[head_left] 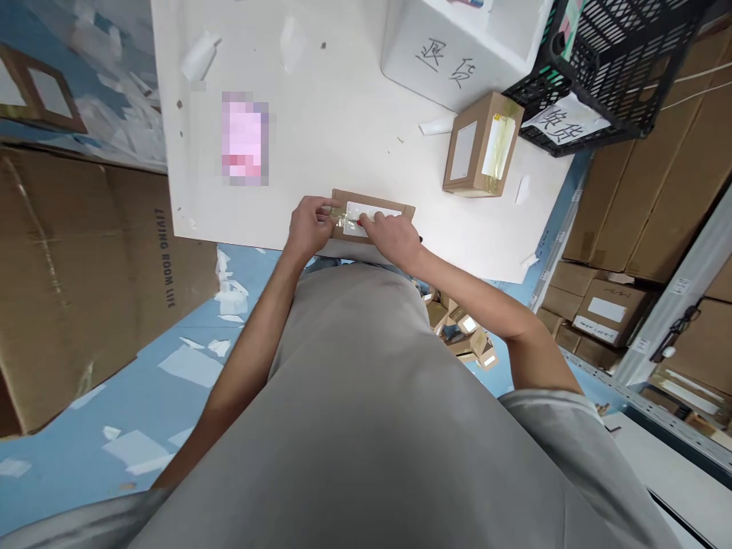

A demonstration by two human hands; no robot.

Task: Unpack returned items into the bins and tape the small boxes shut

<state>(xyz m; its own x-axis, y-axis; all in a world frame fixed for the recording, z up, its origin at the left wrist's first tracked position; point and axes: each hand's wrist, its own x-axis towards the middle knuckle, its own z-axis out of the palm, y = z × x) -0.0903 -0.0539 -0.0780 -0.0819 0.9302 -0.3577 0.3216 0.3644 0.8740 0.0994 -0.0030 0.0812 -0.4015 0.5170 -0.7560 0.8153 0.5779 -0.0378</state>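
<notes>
A flat brown cardboard box (394, 209) with a white label lies at the near edge of the white table (320, 137). My left hand (309, 226) grips the box's left end, fingers curled over a strip of clear tape. My right hand (394, 236) rests on the box's near side, fingers closed round a small red-tipped tool that is mostly hidden.
A second brown box (480, 145) with a label stands farther right on the table. Behind it are a white bin (457, 46) and a black crate (606, 69). Large cardboard leans at the left (85, 267); stacked boxes fill shelves at the right. Paper scraps litter the blue floor.
</notes>
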